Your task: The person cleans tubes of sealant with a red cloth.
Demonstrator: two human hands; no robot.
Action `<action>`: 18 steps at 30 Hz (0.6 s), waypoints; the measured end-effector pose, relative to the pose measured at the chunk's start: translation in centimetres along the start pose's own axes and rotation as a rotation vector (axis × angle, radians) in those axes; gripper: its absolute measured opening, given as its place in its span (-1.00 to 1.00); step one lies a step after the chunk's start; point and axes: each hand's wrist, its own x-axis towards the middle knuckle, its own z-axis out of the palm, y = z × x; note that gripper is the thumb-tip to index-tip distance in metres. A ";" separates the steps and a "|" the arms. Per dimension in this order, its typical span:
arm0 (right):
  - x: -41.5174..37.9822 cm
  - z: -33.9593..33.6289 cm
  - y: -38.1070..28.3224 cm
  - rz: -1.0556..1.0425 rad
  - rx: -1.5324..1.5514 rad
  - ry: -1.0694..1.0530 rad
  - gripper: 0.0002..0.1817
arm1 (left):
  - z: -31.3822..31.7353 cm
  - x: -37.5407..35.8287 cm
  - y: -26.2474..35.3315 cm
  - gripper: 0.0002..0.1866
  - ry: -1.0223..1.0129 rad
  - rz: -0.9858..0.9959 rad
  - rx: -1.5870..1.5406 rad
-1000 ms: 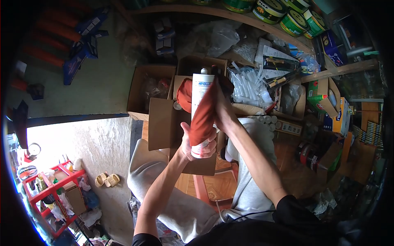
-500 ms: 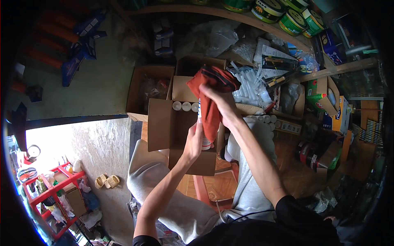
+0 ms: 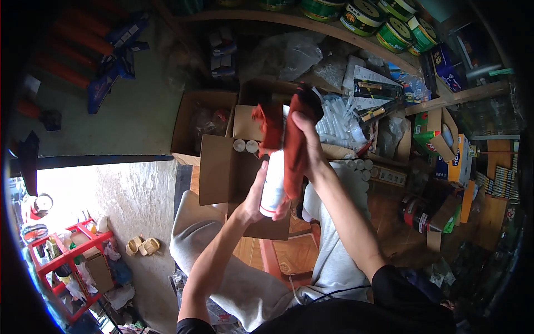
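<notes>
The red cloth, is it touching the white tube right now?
Touching. The head view shows the red cloth draped over the upper part of the white tube, pressed against it by the right hand, while the left hand grips the tube's base.

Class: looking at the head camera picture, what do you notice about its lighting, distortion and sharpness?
Head view: fisheye bends the shelf and blacks out the corners; daylight overexposes the floor at left; the shelves sit dim; the red cloth over the white tube looks slightly motion-blurred.
</notes>
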 end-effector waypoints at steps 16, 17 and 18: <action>-0.9 0.5 -0.4 -0.224 0.171 0.027 -0.66 | -3.6 -0.1 -1.6 -0.39 -0.281 -0.136 -0.108; -0.9 0.1 -0.3 -0.206 0.177 -0.033 -0.66 | -3.1 0.4 -2.3 -0.38 -0.277 -0.119 -0.128; -0.7 -0.5 -0.4 -0.128 0.131 -0.008 -0.65 | -3.5 0.9 -2.7 -0.39 -0.352 -0.114 -0.127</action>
